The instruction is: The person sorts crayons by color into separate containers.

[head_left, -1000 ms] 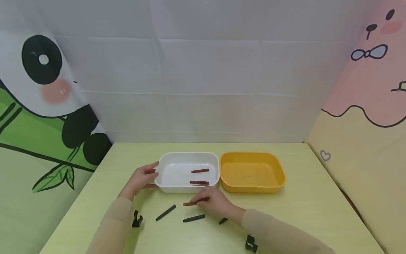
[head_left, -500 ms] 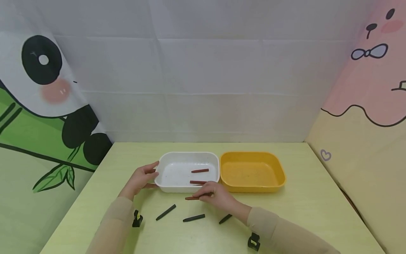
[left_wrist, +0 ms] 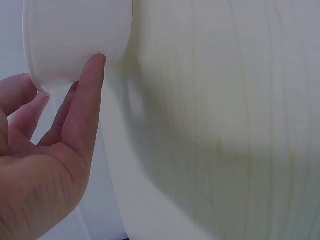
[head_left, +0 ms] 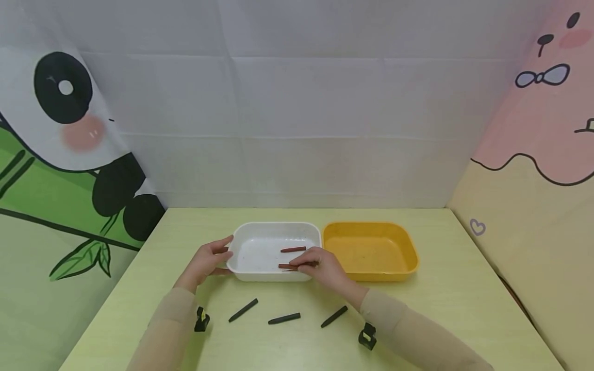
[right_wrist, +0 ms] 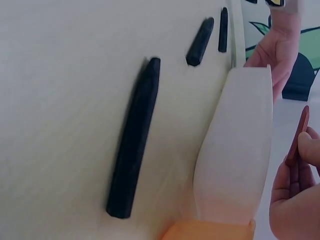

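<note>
My right hand (head_left: 328, 269) pinches a reddish-brown crayon (right_wrist: 302, 124) between thumb and fingers, above the right part of the white tray (head_left: 252, 276). Inside that tray lies a brown crayon (head_left: 293, 249), and another brown crayon (head_left: 285, 266) is partly covered by the right hand's fingers. At the tray's left end my left hand (head_left: 202, 264) holds the rim and outer wall; in the left wrist view its fingertips touch the white plastic. Three black crayons lie apart on the table: a left one (head_left: 243, 310), a middle one (head_left: 284, 318) and a right one (head_left: 334, 316).
A yellow tray (head_left: 371, 277) stands against the white tray's right side. Both sit on a pale yellow-green table (head_left: 445, 309). White cloth (head_left: 297, 170) hangs behind, with cartoon-printed panels at the left and right.
My right hand has lifted the brown crayon from the table front and carried it up and to the right, over the white tray. The left hand stays on the tray's end.
</note>
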Action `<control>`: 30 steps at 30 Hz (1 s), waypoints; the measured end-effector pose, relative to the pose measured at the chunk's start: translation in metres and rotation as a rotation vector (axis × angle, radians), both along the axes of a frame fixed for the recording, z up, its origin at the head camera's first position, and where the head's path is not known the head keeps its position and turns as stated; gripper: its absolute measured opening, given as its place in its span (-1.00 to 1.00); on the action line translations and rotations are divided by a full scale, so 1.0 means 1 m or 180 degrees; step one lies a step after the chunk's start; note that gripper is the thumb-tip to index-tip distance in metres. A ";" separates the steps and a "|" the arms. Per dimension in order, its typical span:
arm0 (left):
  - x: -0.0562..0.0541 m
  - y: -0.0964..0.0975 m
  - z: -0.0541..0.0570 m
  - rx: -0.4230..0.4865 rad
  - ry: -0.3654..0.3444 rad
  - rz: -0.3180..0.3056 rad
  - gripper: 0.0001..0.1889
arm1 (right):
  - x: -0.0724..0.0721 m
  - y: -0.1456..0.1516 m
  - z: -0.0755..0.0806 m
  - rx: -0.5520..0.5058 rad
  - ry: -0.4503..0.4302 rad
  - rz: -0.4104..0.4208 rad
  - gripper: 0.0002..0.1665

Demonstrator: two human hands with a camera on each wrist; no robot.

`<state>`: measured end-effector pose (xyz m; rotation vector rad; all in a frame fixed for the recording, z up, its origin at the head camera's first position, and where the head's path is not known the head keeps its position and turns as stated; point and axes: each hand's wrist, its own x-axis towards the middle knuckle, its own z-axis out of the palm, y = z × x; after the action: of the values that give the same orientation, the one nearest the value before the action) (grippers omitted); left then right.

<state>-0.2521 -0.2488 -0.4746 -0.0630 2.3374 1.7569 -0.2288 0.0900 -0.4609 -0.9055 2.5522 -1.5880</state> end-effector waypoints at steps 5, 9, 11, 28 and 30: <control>-0.001 0.000 0.000 -0.0025 -0.0013 0.0020 -0.39 | -0.009 0.002 0.005 0.0102 -0.0024 -0.0159 -0.78; -0.002 0.000 -0.001 -0.0076 -0.0037 0.0031 -0.39 | -0.018 0.001 0.007 0.0091 -0.0039 -0.0227 -0.78; -0.002 -0.001 -0.002 -0.0101 -0.0044 0.0050 -0.39 | -0.022 0.000 0.007 0.0089 -0.0053 -0.0273 -0.78; 0.002 0.002 0.001 -0.0085 -0.0031 0.0033 -0.38 | -0.050 -0.015 0.001 0.0347 -0.0059 -0.0452 -0.79; 0.002 0.002 0.002 -0.0098 -0.0029 0.0026 -0.38 | -0.051 -0.017 0.001 0.0356 -0.0072 -0.0465 -0.79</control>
<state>-0.2499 -0.2467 -0.4725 -0.0854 2.3614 1.7211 -0.2803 0.0733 -0.4603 -0.7024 2.7160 -1.4600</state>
